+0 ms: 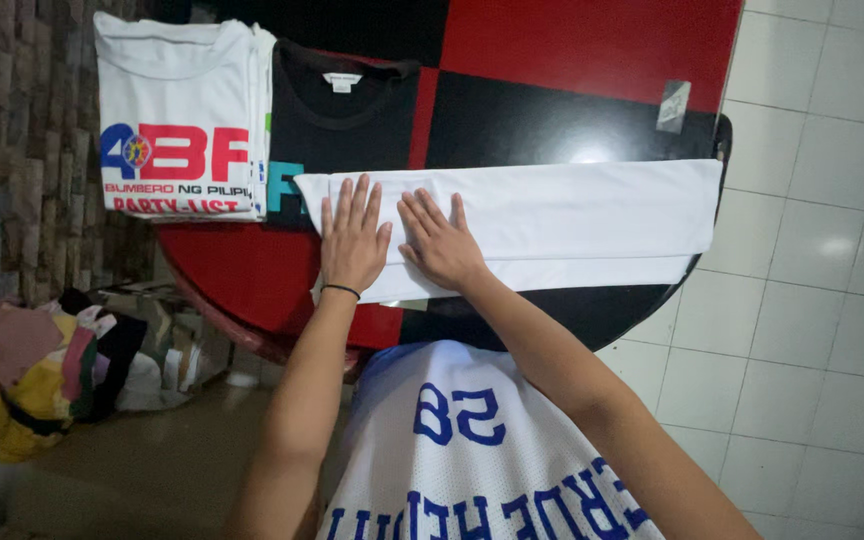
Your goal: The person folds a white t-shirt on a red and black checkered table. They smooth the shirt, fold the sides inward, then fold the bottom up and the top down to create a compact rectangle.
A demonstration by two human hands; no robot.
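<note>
A white garment (572,215), folded into a long strip, lies across a round table with red and black squares (572,60). My left hand (353,238) presses flat on the strip's left end, fingers spread, a thin black band on the wrist. My right hand (438,240) lies flat beside it, palm down on the same cloth, almost touching the left hand. Neither hand grips anything.
A stack of folded white printed shirts (177,115) sits at the table's far left, with a folded black shirt (347,125) beside it. A pile of coloured clothes and bags (22,365) lies on the floor at left. White floor tiles (822,300) run along the right.
</note>
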